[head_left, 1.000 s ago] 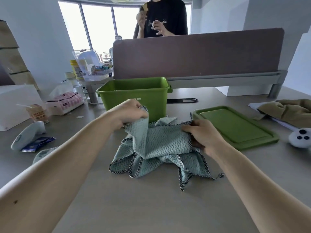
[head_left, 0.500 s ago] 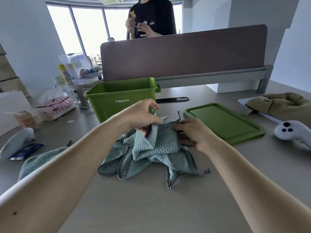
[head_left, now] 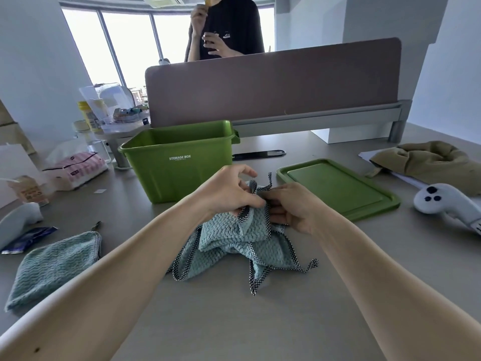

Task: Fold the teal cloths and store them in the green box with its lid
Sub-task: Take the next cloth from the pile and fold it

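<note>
left hand (head_left: 229, 192) and right hand (head_left: 291, 207) close together, both pinching checkered-trimmed edges at the top of a crumpled teal waffle-weave cloth (head_left: 234, 243), bunched on the grey tabletop (head_left: 234, 321) just in front of the open green plastic storage box (head_left: 177, 162). flat green plastic lid (head_left: 338, 188) lying on the table right of the box, apart from it. second teal cloth, folded (head_left: 56, 267), resting flat well to the left. white plush toy with dark spots (head_left: 442, 201) and tan bundled fabric (head_left: 437, 160) at far right.
</note>
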Demonstrator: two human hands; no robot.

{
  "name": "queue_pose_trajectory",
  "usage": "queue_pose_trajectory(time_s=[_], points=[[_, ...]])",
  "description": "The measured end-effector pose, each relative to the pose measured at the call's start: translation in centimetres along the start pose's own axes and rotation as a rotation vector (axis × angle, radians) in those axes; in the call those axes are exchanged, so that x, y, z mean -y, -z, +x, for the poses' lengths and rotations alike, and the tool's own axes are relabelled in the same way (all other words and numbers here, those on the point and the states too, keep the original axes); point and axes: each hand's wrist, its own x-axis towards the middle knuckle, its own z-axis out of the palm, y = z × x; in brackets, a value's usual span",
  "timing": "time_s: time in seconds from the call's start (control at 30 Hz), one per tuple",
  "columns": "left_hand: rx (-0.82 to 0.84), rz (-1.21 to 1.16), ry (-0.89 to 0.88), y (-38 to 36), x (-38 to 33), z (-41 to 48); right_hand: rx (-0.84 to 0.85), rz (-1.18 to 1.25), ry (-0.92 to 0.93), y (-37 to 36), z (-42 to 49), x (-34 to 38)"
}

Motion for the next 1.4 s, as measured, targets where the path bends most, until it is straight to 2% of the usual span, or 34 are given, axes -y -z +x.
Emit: queue_pose_trajectory(time_s=[0.13, 0.3, 0.53, 0.6, 0.67, 0.7, 0.77, 0.87, 1.03, 1.27, 1.4], points=[[0.049, -0.035, 0.013, -0.5, 0.0, -0.1, 0.012, -0.009, 0.007, 0.0, -0.1, 0.0], [0.09, -0.212, 0.014, -0.4, 0.5, -0.6, 0.02, 0.02, -0.006, 0.0, -0.2, 0.0], [0.095, -0.18, -0.115, -0.2, 2.2, -1.4, 0.069, -0.063, 0.024, 0.1, 0.0, -0.3], [0.006, -0.071, -0.183, -0.2, 2.8, -1.6, 0.073, -0.058, 0.054, 0.1, 0.0, -0.4], [-0.169, 0.021, -0.208, 0.1, 3.8, -1.6, 0.069, -0.019, 0.113, 0.1, 0.0, -0.1], [-0.25, -0.022, -0.184, 0.4, 4.3, -1.6, 0.076, 0.014, 0.151, 0.0, -0.2, 0.1], [-0.317, -0.277, -0.096, 0.9, 5.3, -1.8, 0.095, 0.111, 0.213, 0.0, -0.2, 0.4], [-0.203, -0.681, -0.046, 0.9, 6.2, -2.2, 0.099, 0.195, 0.263, -0.1, -0.2, 0.5], [-0.102, -0.907, -0.184, 1.2, 6.4, -2.1, 0.019, 0.181, 0.35, -0.9, -0.2, 0.6], [0.118, -0.812, -0.235, 1.4, 7.6, -2.2, -0.089, -0.016, 0.462, -1.7, -0.3, 0.3], [0.014, -0.714, -0.254, 0.9, 7.4, -1.8, -0.092, -0.05, 0.517, -2.1, -0.3, 0.1]])
